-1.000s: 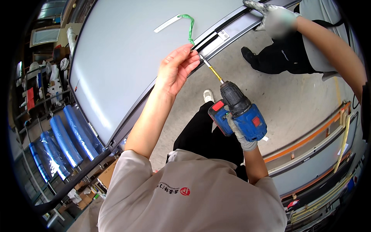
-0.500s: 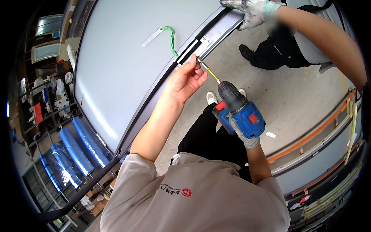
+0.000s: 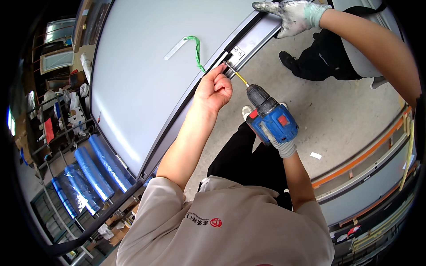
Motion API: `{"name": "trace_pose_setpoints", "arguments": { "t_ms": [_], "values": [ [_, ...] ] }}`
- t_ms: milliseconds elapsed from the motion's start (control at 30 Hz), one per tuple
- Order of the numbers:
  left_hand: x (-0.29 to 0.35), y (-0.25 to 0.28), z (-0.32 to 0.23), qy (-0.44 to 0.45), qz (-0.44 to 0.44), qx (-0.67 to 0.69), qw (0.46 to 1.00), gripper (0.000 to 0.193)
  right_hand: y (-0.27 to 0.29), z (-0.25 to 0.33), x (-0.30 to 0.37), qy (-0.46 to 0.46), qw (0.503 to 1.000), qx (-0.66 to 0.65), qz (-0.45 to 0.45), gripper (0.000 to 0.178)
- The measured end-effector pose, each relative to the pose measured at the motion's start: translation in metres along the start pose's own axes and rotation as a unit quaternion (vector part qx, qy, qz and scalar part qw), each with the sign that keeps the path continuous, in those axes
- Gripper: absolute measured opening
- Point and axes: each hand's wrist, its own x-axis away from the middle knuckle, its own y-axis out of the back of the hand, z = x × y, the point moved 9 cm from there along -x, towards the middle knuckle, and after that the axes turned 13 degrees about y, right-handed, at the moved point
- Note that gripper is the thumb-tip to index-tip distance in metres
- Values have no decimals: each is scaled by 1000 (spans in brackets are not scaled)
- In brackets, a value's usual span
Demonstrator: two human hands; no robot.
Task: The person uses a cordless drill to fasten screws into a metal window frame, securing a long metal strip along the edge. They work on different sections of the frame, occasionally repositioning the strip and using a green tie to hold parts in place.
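Note:
My right hand (image 3: 284, 145), in a pale glove, grips a blue-and-black cordless drill (image 3: 276, 123). A long yellow-shafted driver bit (image 3: 242, 79) runs from its chuck up to the edge of a large grey door panel (image 3: 146, 66). At the bit's tip, my bare left hand (image 3: 214, 90) is closed in a pinch; whatever lies between the fingertips is too small to make out. Just beyond the fingertips, a small metal plate with screws (image 3: 238, 52) sits in the panel's edge. A white strip with a green tie (image 3: 193, 42) lies on the panel.
Another person's gloved hand (image 3: 293, 18) rests on the panel's far edge, that person's dark shoe (image 3: 288, 61) below. Blue film-wrapped rolls (image 3: 94, 174) lie at the left on a rack. Stacked panels with an orange edge (image 3: 355, 163) stand at the right.
The drill has shifted slightly up and left, its bit tip still at the panel edge. My left fingers have curled in more tightly. The other person's hand has moved slightly.

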Motion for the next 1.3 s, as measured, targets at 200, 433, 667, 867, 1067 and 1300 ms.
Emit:
{"name": "trace_pose_setpoints", "arguments": {
  "t_ms": [200,433,667,867,1067,1300],
  "values": [
    [13,1,5,-34,3,-21,999,17,38,17,-9,1,999,30,-33,96],
    [112,-59,-26,-620,-217,-678,329,26,64,18,-18,69,979,186,-47,39],
    [86,-40,-46,-628,-226,-679,306,32,20,12,5,193,884,417,-86,39],
    [87,-45,-41,-651,-209,-672,285,31,9,9,3,207,757,611,-102,27],
    [88,-45,-41,-650,-216,-675,274,31,6,18,0,169,686,705,-57,27],
    [86,-44,-42,-645,-217,-676,283,31,11,31,-1,132,634,761,-32,42]
  ]
}}
